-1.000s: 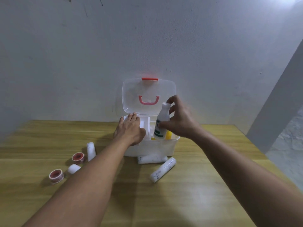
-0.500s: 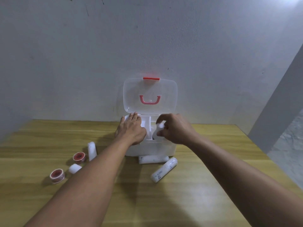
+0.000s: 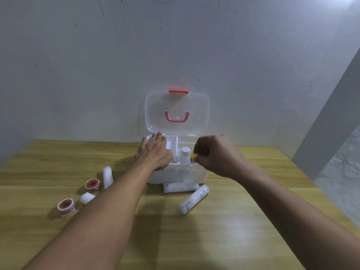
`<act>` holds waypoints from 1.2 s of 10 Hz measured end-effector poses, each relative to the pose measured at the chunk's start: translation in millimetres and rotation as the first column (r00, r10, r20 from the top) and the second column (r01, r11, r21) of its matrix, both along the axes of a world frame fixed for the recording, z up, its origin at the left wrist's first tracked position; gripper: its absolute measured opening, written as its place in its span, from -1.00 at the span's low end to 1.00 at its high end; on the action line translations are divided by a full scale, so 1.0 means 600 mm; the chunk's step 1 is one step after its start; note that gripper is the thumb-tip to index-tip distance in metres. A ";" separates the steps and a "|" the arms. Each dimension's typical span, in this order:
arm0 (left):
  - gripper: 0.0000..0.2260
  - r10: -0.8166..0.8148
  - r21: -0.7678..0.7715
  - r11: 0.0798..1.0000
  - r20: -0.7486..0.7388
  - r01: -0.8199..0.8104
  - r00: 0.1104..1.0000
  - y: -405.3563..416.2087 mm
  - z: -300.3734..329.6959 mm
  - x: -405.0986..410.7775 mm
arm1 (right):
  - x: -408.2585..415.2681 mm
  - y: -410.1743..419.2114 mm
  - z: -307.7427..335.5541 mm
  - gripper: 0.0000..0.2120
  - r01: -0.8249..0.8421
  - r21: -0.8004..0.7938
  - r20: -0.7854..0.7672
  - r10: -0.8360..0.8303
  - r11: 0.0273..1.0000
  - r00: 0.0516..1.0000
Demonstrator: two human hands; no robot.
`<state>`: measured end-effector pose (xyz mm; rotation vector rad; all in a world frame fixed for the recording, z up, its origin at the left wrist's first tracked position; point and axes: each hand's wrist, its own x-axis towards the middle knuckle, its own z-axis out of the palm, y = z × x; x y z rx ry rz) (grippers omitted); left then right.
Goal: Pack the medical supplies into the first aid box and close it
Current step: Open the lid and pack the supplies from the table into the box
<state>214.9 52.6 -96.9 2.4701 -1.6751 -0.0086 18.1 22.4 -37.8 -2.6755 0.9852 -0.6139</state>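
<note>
At the centre of the frame we see the white first aid box [image 3: 176, 173] standing on the wooden table [image 3: 224, 230] against the wall, its clear lid [image 3: 177, 112] raised upright with a red handle [image 3: 176, 118] on it and a red latch [image 3: 178, 91] at its top edge. Our left hand [image 3: 154, 151] lies flat, fingers stretched out and together, palm down on the left part of the box's open top, gripping nothing. Our right hand [image 3: 216, 154] hovers over the right part of the opening with its fingers curled inward; a small yellow thing [image 3: 193, 155] shows at the fingertips, but we cannot tell whether they pinch it or merely touch it. A white bottle [image 3: 185, 155] stands upright inside the box, just left of that hand. Still out on the table are a white roll [image 3: 181, 187] touching the box's front, a labelled white roll [image 3: 193, 199] lying slantwise just below it, and, at the lower left of the frame, two tape rolls with red cores [image 3: 92, 185] [image 3: 66, 206], a short white roll [image 3: 87, 197] between them, and a longer white roll [image 3: 108, 177] near the box's left corner.
</note>
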 end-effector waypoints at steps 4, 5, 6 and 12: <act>-0.44 0.005 -0.006 1.000 0.005 -0.005 1.000 0.003 0.002 -0.003 | -0.042 0.015 -0.102 -0.73 -0.143 -0.060 -0.564 0.085 0.988 0.821; -0.44 0.003 -0.005 1.000 0.000 -0.003 1.000 0.003 0.001 -0.002 | -0.054 0.014 -0.062 -0.74 -0.112 0.069 -0.523 0.131 0.991 0.842; -0.44 0.004 0.001 1.000 0.003 -0.004 1.000 0.002 0.000 -0.001 | -0.071 0.005 0.008 -0.77 -0.056 0.181 -0.413 0.127 0.982 0.902; -0.44 0.000 -0.002 1.000 0.004 0.000 1.000 0.000 -0.001 0.001 | -0.003 -0.059 -0.006 -0.67 0.030 -0.010 -0.233 -0.031 1.000 0.972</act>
